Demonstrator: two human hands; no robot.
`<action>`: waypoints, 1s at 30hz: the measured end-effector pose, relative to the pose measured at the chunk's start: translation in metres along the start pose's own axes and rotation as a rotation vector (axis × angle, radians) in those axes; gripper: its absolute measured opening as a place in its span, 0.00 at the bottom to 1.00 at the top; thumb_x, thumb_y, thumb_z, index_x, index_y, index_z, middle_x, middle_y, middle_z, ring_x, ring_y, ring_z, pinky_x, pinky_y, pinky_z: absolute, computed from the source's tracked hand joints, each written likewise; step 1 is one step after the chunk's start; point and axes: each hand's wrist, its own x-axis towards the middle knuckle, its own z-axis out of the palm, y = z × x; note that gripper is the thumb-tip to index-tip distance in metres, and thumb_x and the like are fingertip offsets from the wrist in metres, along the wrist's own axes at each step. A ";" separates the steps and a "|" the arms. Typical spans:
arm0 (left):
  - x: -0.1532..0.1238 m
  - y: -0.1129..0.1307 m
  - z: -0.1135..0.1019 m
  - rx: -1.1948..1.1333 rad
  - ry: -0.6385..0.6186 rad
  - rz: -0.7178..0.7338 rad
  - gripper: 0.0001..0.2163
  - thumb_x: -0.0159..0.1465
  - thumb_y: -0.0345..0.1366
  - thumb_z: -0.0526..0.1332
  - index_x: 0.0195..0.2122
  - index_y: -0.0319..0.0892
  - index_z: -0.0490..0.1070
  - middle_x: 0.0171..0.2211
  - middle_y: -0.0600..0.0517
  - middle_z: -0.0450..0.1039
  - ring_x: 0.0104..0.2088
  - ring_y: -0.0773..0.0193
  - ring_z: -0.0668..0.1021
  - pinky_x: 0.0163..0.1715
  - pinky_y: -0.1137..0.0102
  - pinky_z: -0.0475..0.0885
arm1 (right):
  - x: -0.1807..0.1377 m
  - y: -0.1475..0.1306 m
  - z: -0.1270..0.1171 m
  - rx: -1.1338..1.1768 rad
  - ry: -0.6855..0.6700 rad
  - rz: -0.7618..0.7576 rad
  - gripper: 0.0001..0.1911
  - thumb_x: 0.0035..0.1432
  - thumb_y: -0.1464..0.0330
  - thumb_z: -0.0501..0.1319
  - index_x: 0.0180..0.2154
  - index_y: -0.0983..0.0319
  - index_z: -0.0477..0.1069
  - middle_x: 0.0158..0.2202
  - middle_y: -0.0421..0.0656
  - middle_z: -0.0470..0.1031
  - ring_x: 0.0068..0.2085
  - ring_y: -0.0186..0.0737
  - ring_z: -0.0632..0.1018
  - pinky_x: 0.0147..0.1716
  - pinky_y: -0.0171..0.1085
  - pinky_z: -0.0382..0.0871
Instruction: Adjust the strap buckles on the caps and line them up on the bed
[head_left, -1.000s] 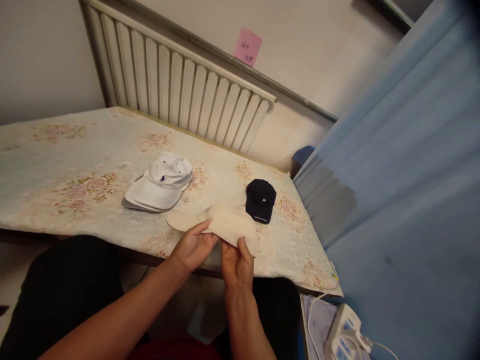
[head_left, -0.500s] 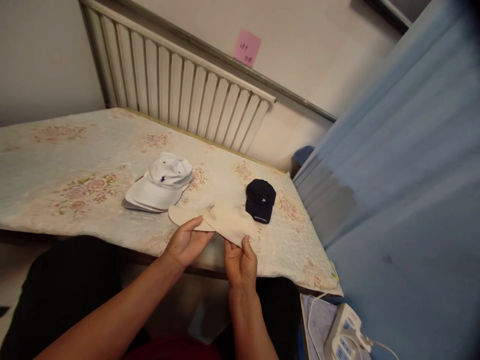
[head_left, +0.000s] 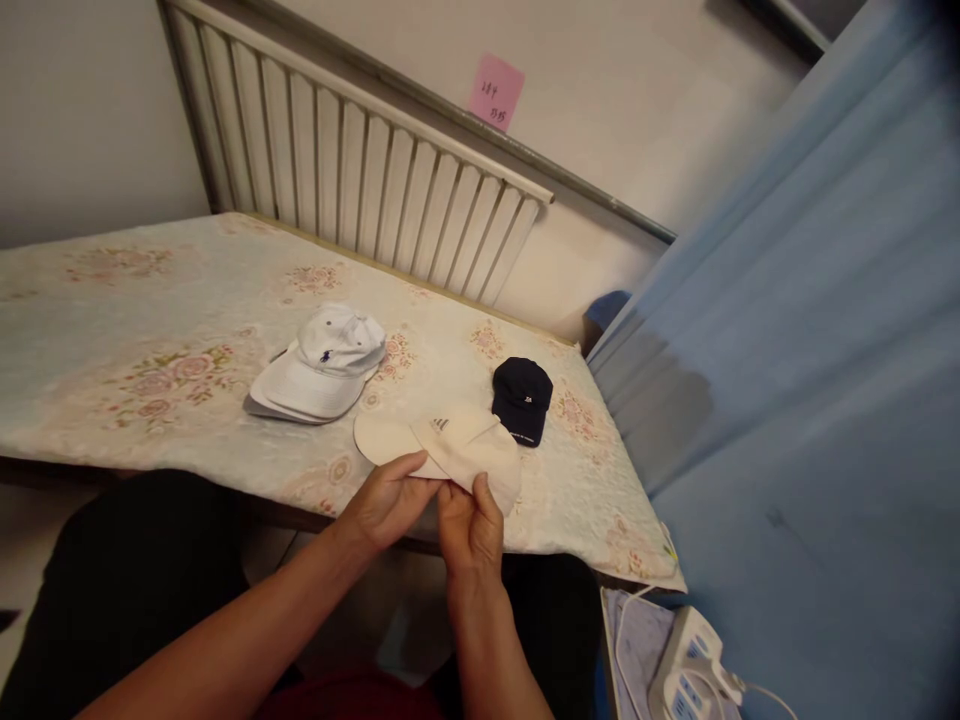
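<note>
Between my hands is a cream baseball cap (head_left: 469, 447) with a dark striped logo on its front, its brim pointing left. My left hand (head_left: 391, 500) pinches the cap's lower edge near the brim, thumb on top. My right hand (head_left: 472, 520) grips the crown's lower edge, thumb on the outside and fingers underneath. To the left, a white cap (head_left: 322, 365) with a small dark emblem lies on top of at least one other cap, with a grey brim showing below. Behind the cream cap, to the right, lies a navy cap (head_left: 523, 395) with small white lettering.
The caps lie on a flower-patterned bed cover (head_left: 187, 300). A white radiator (head_left: 360, 160) and a pink note (head_left: 496, 92) are at the wall. A blue curtain (head_left: 787, 350) hangs on the right, above a white power strip (head_left: 690, 660) with cords.
The cream cap has turned and shifted slightly right, so its striped logo shows more clearly. My left hand has moved a little right, and my hands are closer together.
</note>
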 end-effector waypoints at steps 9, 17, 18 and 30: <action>0.002 0.020 0.000 -0.071 -0.016 0.126 0.32 0.59 0.19 0.53 0.65 0.45 0.55 0.57 0.46 0.69 0.56 0.52 0.71 0.59 0.55 0.65 | 0.008 -0.011 -0.010 0.002 0.052 0.020 0.26 0.59 0.68 0.60 0.58 0.57 0.61 0.56 0.47 0.72 0.56 0.43 0.73 0.59 0.54 0.61; 0.002 0.021 -0.003 -0.034 -0.016 0.141 0.33 0.59 0.18 0.52 0.65 0.45 0.54 0.56 0.46 0.70 0.55 0.54 0.73 0.59 0.56 0.65 | 0.008 -0.016 -0.016 0.020 0.071 0.030 0.21 0.59 0.63 0.61 0.54 0.58 0.67 0.54 0.47 0.74 0.55 0.41 0.74 0.61 0.51 0.59; 0.001 0.018 -0.002 -0.022 -0.029 0.130 0.32 0.59 0.18 0.52 0.65 0.44 0.54 0.56 0.46 0.70 0.55 0.54 0.72 0.59 0.56 0.64 | 0.006 -0.014 -0.015 0.019 0.048 0.052 0.21 0.58 0.63 0.61 0.54 0.58 0.67 0.53 0.47 0.75 0.54 0.41 0.74 0.61 0.51 0.59; -0.014 -0.002 -0.011 0.106 -0.181 0.001 0.29 0.58 0.23 0.60 0.62 0.43 0.61 0.54 0.45 0.72 0.58 0.51 0.69 0.60 0.55 0.60 | -0.001 -0.009 -0.003 -0.116 -0.004 0.056 0.29 0.53 0.72 0.64 0.57 0.60 0.63 0.53 0.47 0.75 0.53 0.43 0.75 0.59 0.51 0.62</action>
